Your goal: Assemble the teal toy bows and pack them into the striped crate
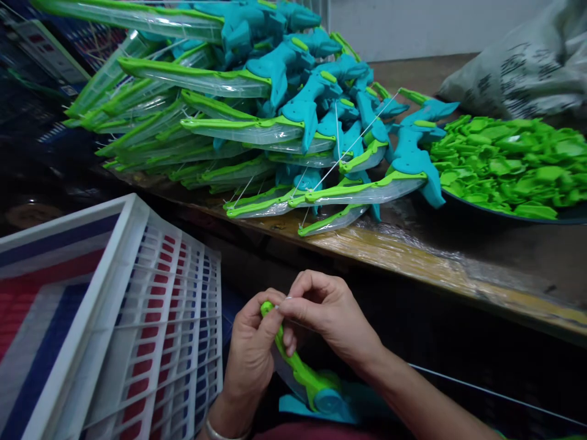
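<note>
A toy bow (303,374) with a green limb and a teal middle lies across my lap. My left hand (254,342) is closed around the limb near its green tip. At that tip, my right hand (328,311) pinches what looks like the end of the white string (495,401), which reappears beyond my right forearm. The fingers hide the exact spot where string and tip meet. The bow's far limb is mostly hidden under my right arm.
Finished-looking toy bows (293,116) are piled on the worktable (413,256) ahead. A dark basin (495,211) of green plastic parts (513,159) stands at the right, before a printed sack (513,79). A white plastic crate (178,330) with a striped lining is close on my left.
</note>
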{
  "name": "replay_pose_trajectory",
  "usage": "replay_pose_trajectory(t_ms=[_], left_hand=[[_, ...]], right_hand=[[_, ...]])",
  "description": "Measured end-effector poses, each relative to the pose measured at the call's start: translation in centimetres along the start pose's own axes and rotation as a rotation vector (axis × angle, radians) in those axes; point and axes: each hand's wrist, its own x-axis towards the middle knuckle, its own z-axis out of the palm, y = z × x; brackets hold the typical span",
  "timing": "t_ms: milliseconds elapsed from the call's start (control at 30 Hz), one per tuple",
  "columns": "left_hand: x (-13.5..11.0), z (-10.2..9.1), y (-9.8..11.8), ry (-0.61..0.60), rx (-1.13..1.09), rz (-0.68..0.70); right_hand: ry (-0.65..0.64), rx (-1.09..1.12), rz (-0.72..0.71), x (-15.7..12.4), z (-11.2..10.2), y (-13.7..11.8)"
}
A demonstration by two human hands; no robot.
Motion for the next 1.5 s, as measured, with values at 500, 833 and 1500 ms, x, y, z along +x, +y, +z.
replay_pose_trajectory(t_ms=[500,833,1500], left_hand=[[0.2,-0.3,0.2,-0.002,-0.037,-0.107],[-0.3,-0.3,0.1,0.038,0.016,-0.072],[0.4,-0.8,0.0,-0.043,-0.152,-0.269]], right_hand=[[-0.056,-0.916,-0.771,-1.2,-1.3,0.1],[-0.052,-0.772,-0.491,-1.7,-0.9,-0.5],[0.145,-0.95,-0.91,-2.2,-1.2,2.2]])
